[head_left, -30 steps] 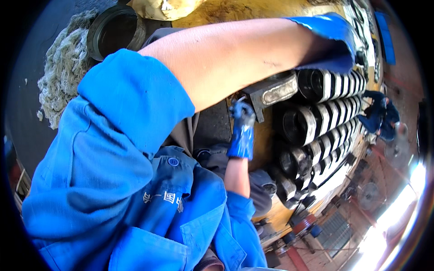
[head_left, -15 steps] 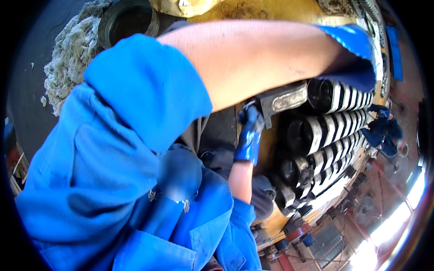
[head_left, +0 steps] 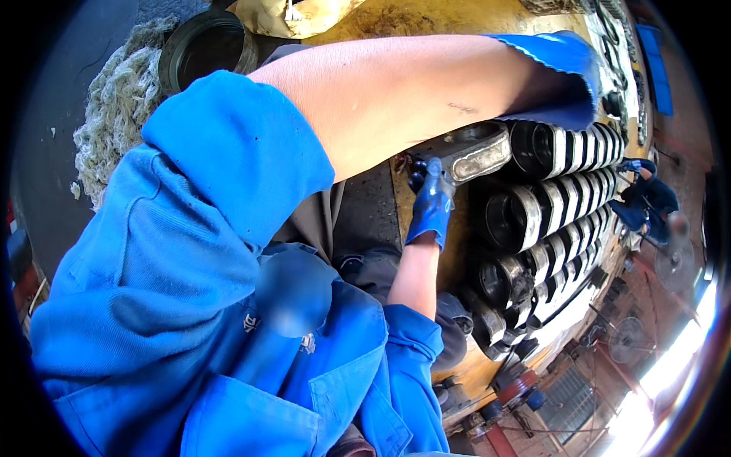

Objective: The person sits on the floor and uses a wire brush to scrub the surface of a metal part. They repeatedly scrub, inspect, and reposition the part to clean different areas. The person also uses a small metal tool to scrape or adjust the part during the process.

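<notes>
My left forearm reaches across the top of the view in a rolled blue sleeve. Only the blue cuff of its glove, my left hand (head_left: 560,76), shows; the fingers are hidden beyond it. My right hand (head_left: 432,196), in a blue glove with dark-stained fingers, is closed at the near end of a heavy grey metal connecting rod (head_left: 481,158). Its thumb lies along the rod's edge, and the fingertips are partly hidden. The rod sits tilted under my left forearm, its recessed oval side showing. Right beside it stands a row of similar connecting rods (head_left: 533,145) with round black bores.
More rows of connecting rods (head_left: 510,217) fill the oily yellow bench (head_left: 438,19) to the right. A metal ring (head_left: 179,61) and a heap of grey cotton waste (head_left: 114,126) lie at upper left, near a yellowish cloth (head_left: 293,15). Another person (head_left: 647,199) is at far right.
The connecting rod by my right hand has turned, so its upper face now shows more. My right hand has come closer to its end. My left forearm has shifted slightly left.
</notes>
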Demonstrator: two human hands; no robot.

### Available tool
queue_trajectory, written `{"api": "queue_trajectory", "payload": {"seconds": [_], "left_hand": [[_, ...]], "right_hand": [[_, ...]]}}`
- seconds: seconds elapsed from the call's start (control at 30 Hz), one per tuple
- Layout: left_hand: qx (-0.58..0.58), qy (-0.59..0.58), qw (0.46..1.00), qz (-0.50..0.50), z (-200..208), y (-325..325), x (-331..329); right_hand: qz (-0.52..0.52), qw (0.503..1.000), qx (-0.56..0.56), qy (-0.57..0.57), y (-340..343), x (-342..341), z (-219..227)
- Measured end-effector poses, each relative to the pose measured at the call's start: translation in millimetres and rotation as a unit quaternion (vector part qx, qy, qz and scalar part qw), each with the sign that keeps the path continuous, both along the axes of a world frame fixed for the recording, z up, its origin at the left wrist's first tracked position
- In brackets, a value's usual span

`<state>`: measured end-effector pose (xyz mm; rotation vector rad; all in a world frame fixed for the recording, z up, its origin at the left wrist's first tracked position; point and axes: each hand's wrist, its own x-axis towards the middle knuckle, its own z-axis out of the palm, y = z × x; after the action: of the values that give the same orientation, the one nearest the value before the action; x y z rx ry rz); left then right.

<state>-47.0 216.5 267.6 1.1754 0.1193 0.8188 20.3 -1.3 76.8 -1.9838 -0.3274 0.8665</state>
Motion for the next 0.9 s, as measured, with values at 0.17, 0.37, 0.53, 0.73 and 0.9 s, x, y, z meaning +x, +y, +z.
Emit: {"api": "queue_trajectory", "payload": {"seconds": [0.17, 0.37, 0.53, 0.73, 0.9], "left_hand": [[-0.108, -0.069, 0.987, -0.095, 4, -4, 2], [0.141, 0.101, 0.983, 0.066, 19, -17, -11], [0.479, 0.266, 0.808, 0.219, 27, 0, 25], [0.536, 0.237, 0.789, 0.187, -8, 2, 21], [0.486, 0.126, 0.827, 0.253, 11, 5, 16]], "right_hand": [[0.033, 0.992, -0.118, 0.037, -33, -2, -31], [0.035, 0.999, 0.004, 0.027, -1, 1, 12], [-0.005, 0.988, -0.132, 0.076, -39, -17, -10], [0.040, 0.999, 0.006, 0.010, -2, 1, 5], [0.015, 0.993, -0.106, 0.057, -23, -15, -15]]}}
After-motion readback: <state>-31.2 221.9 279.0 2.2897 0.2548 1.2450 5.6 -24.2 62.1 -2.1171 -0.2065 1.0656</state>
